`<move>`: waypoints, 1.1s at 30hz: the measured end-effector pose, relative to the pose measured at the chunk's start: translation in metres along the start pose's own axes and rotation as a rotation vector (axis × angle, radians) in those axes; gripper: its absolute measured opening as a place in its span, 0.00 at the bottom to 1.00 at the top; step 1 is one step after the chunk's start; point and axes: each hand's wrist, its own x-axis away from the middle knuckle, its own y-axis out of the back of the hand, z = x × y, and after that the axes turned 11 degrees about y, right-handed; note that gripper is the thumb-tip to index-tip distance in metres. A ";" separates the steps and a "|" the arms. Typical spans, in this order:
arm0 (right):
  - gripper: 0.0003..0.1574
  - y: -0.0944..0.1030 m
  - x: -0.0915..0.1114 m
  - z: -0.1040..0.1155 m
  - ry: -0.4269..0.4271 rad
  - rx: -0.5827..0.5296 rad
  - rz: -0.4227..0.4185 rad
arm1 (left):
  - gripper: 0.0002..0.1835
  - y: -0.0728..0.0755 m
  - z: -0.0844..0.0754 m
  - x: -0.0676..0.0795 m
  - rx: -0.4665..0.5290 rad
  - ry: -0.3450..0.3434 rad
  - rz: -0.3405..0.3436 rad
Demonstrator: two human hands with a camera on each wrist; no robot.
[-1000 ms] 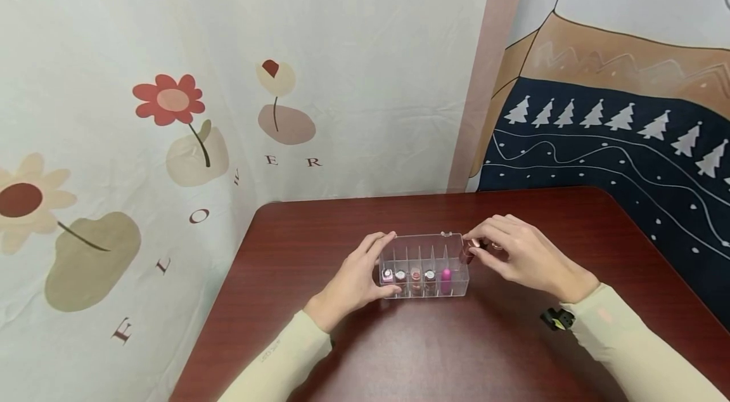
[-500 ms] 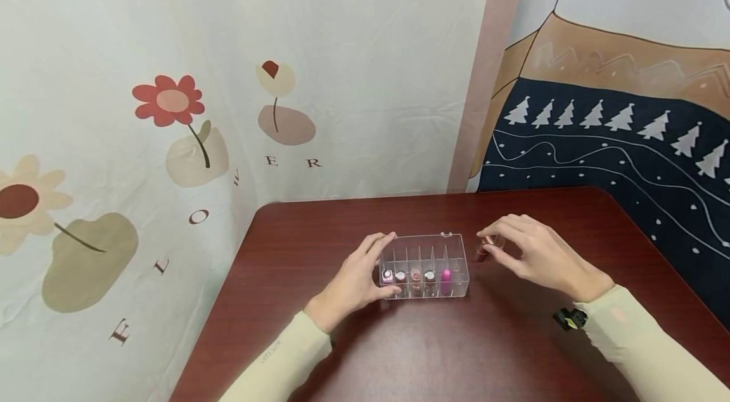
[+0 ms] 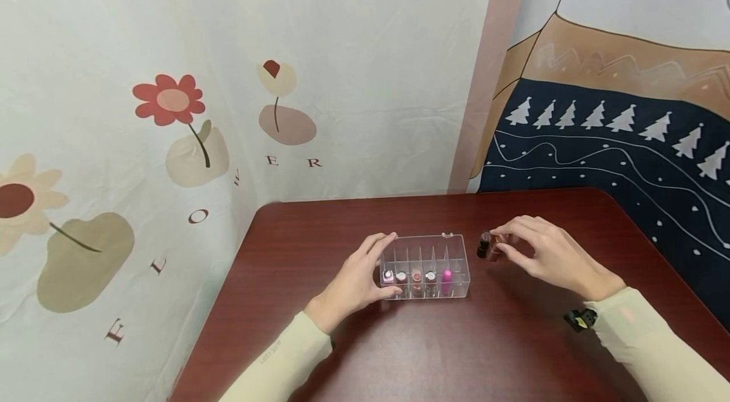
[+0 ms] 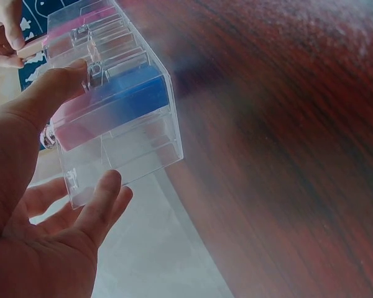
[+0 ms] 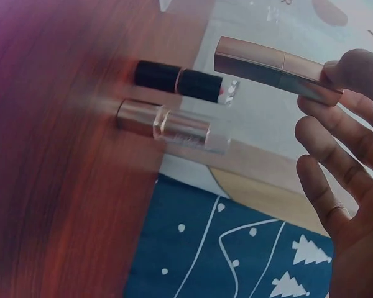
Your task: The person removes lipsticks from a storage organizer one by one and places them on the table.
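Right grip [image 3: 550, 256] pinches copper tube [image 5: 267, 68] toward three o'clock from clear box [image 3: 426, 253], left grip [image 3: 350, 278] holding its nine-o'clock end.

The left forearm [image 3: 279, 354] is slanting inward, the left hand [image 3: 355, 276] gripping with thumb [image 4: 50, 93] and fingers [image 4: 99, 202] spread apart. The right forearm [image 3: 650, 342] is slanting in opposite, the right hand [image 3: 550, 257] pinching, its lower fingers [image 5: 326, 146] bending loosely.
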 end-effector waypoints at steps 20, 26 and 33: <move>0.30 0.000 0.023 -0.020 -0.129 -0.018 0.044 | 0.63 0.000 -0.001 0.000 0.001 0.006 0.008; 0.27 -0.004 0.028 -0.027 -0.165 -0.011 0.061 | 0.63 0.000 -0.001 -0.001 0.005 0.018 0.015; 0.26 -0.007 0.034 -0.032 -0.171 -0.022 0.068 | 0.63 0.001 -0.001 0.000 -0.007 0.010 0.013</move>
